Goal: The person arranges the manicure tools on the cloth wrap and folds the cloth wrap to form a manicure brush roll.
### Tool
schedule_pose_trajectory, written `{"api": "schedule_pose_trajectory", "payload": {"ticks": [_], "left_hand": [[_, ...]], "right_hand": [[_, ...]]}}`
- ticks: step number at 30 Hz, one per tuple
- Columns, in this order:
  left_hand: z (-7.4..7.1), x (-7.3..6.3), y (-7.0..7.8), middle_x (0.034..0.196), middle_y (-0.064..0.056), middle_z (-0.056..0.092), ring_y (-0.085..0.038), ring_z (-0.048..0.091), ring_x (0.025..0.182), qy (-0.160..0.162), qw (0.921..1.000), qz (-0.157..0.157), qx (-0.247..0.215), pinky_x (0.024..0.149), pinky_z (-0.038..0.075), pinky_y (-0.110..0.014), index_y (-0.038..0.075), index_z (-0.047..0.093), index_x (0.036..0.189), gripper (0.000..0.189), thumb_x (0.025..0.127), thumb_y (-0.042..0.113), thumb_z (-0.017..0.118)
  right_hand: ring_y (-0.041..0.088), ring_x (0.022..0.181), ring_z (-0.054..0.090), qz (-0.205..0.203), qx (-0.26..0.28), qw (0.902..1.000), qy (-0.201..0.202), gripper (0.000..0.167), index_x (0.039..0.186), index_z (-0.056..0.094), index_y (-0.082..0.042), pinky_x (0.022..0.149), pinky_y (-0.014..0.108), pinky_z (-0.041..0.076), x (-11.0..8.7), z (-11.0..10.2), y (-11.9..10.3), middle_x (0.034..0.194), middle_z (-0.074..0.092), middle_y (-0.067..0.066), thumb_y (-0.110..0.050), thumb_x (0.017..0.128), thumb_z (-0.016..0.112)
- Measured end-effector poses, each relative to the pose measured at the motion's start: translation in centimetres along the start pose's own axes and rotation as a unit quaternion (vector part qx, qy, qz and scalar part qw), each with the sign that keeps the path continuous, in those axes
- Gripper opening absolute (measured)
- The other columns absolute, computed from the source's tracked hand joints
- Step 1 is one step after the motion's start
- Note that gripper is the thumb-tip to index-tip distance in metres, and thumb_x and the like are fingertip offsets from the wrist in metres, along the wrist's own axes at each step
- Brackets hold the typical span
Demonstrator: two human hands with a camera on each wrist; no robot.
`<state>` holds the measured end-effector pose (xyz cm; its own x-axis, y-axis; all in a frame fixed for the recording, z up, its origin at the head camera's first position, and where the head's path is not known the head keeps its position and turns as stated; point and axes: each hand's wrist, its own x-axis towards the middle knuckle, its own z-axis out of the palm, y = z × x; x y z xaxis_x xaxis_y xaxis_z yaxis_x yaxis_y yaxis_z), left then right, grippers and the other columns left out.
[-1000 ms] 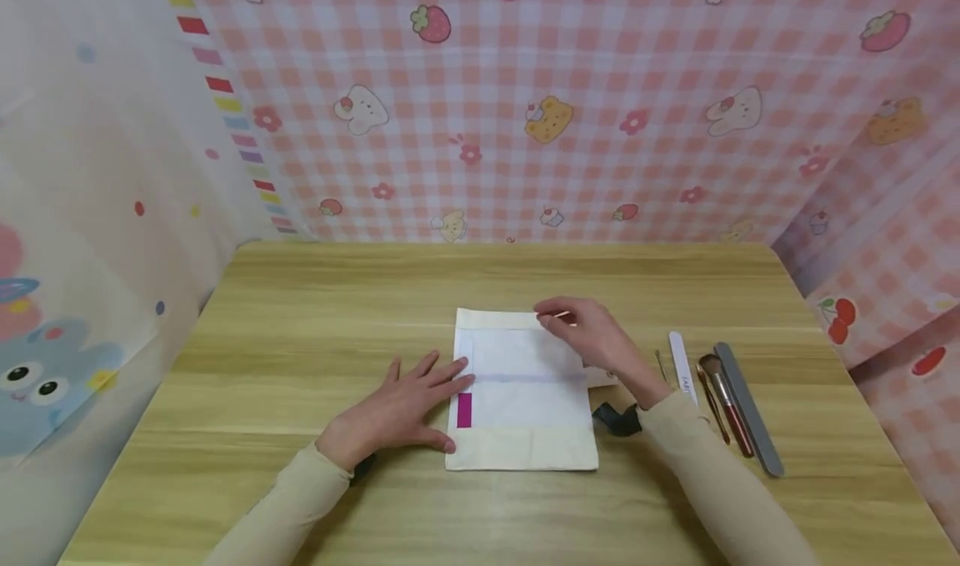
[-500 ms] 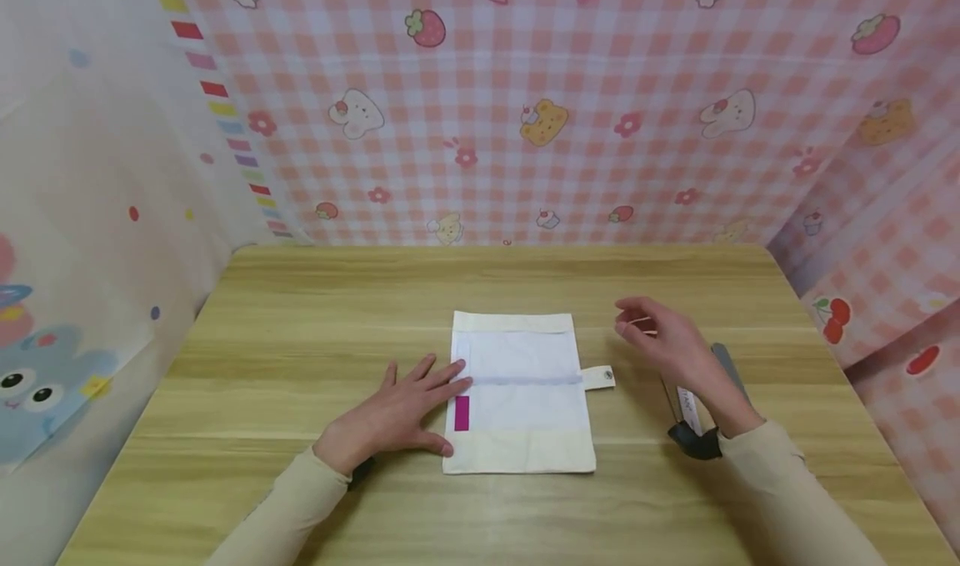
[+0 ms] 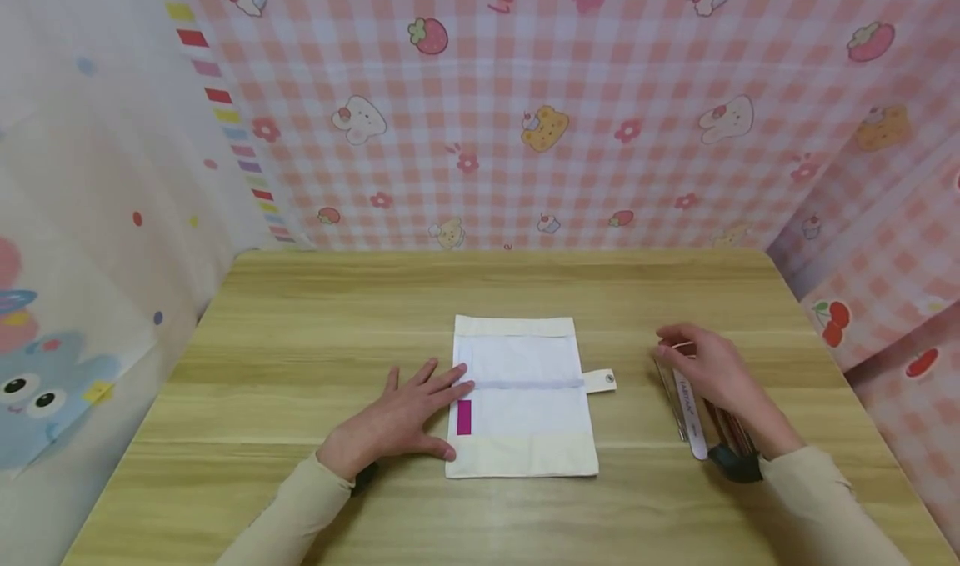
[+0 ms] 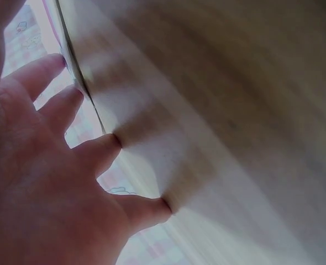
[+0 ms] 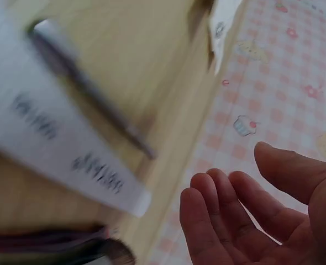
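Note:
An unfolded white cloth pouch (image 3: 525,412) lies flat, with a magenta patch at its left edge and a snap tab (image 3: 600,380) at its right. My left hand (image 3: 397,416) rests with spread fingers on that left edge; in the left wrist view its fingertips meet the edge and tabletop. Over the tools at the right hovers my right hand (image 3: 708,370), fingers loosely bent and holding nothing, as the right wrist view confirms. Beneath and beside it are a white nail file (image 5: 69,132) with lettering, a thin metal tool (image 5: 91,88) and a makeup brush (image 5: 116,254), partly hidden.
The wooden table (image 3: 337,299) runs back to a pink checked cloth backdrop (image 3: 480,91). A black wrist strap (image 3: 737,464) on the right arm covers part of the tools. Patterned cloth also hangs at both sides.
My right hand has left the pouch's upper right corner and moved right, then lower, over the tools. The tab it covered now shows. My left hand stays in place.

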<state>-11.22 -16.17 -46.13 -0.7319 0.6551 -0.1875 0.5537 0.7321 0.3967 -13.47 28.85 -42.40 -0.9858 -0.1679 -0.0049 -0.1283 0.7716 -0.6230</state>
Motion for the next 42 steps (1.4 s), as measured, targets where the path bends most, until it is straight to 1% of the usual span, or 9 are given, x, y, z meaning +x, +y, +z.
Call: {"api": "schedule_pose_trajectory", "payload": {"ticks": [6,11,15,19,25,32,36,39,42], "left_hand": [[-0.1,0.1,0.0,0.172,-0.001,0.023,-0.044,0.014,0.156,-0.005,1.0000,-0.002,0.001,0.108,0.009,-0.085,0.022,0.038,0.162,0.096,0.083,0.055,0.081],[-0.1,0.1,0.0,0.172,-0.001,0.023,-0.044,0.013,0.156,-0.009,0.9999,-0.005,0.003,0.108,0.009,-0.084,0.022,0.038,0.162,0.096,0.083,0.056,0.081],[-0.1,0.2,0.1,0.172,0.000,0.022,-0.043,0.013,0.156,-0.008,0.9999,-0.006,0.004,0.108,0.009,-0.084,0.023,0.037,0.162,0.097,0.083,0.056,0.080],[-0.2,0.2,0.1,0.172,0.001,0.021,-0.043,0.012,0.156,-0.007,1.0000,-0.005,0.003,0.108,0.009,-0.085,0.023,0.037,0.163,0.097,0.082,0.056,0.081],[-0.2,0.1,0.1,0.172,0.000,0.022,-0.044,0.012,0.156,-0.009,0.9999,-0.007,0.004,0.108,0.008,-0.085,0.023,0.037,0.162,0.097,0.082,0.056,0.081],[0.1,0.0,0.0,0.172,0.001,0.021,-0.043,0.012,0.157,-0.007,0.9999,-0.009,-0.002,0.108,0.007,-0.084,0.024,0.036,0.163,0.098,0.082,0.056,0.081],[0.1,0.1,0.0,0.172,0.001,0.020,-0.043,0.012,0.157,-0.007,1.0000,-0.005,0.000,0.108,0.007,-0.084,0.024,0.036,0.163,0.097,0.083,0.057,0.081],[0.1,0.2,0.0,0.172,0.001,0.020,-0.043,0.012,0.157,-0.007,1.0000,-0.004,0.000,0.108,0.008,-0.085,0.024,0.036,0.163,0.097,0.083,0.056,0.081],[0.1,0.2,0.0,0.172,0.001,0.020,-0.043,0.012,0.157,-0.008,1.0000,-0.005,0.000,0.108,0.008,-0.085,0.025,0.036,0.163,0.097,0.082,0.056,0.081]], "right_hand": [[0.044,0.108,0.067,0.029,-0.028,0.9986,-0.034,0.040,0.129,0.065,0.007,0.086,0.057,0.055,-0.3,-0.1,1.1,0.122,0.068,0.028,-0.024,0.105,0.062],[0.038,0.103,0.067,0.034,-0.059,0.9970,-0.036,0.032,0.120,0.072,0.002,0.085,0.056,0.054,-0.4,0.4,1.8,0.117,0.071,0.025,-0.024,0.102,0.066],[0.031,0.095,0.065,0.034,-0.065,0.9966,-0.038,0.027,0.114,0.075,-0.001,0.078,0.047,0.053,-0.4,0.5,2.1,0.112,0.073,0.021,-0.023,0.100,0.069],[0.025,0.087,0.063,0.037,-0.070,0.9959,-0.044,0.026,0.110,0.076,-0.001,0.073,0.040,0.050,-0.3,0.7,2.1,0.103,0.074,0.015,-0.024,0.098,0.072],[0.021,0.082,0.063,0.040,-0.082,0.9940,-0.059,0.028,0.108,0.076,0.000,0.071,0.039,0.051,0.1,0.9,2.0,0.096,0.075,0.010,-0.025,0.095,0.076],[0.016,0.074,0.061,0.019,-0.111,0.9920,-0.056,0.019,0.093,0.075,-0.004,0.067,0.038,0.050,0.4,1.4,1.5,0.083,0.072,0.003,-0.022,0.090,0.078],[0.017,0.074,0.063,0.028,-0.127,0.9894,-0.065,0.016,0.091,0.076,-0.005,0.068,0.039,0.051,0.5,1.7,1.1,0.085,0.073,0.004,-0.020,0.090,0.077],[0.018,0.072,0.060,0.041,-0.131,0.9879,-0.072,0.013,0.090,0.076,-0.006,0.064,0.037,0.049,0.5,1.7,0.7,0.084,0.072,0.004,-0.019,0.090,0.074],[0.019,0.067,0.056,0.050,-0.130,0.9879,-0.069,0.010,0.083,0.074,-0.010,0.059,0.034,0.044,0.5,1.9,0.5,0.078,0.067,0.001,-0.018,0.087,0.070]]}}
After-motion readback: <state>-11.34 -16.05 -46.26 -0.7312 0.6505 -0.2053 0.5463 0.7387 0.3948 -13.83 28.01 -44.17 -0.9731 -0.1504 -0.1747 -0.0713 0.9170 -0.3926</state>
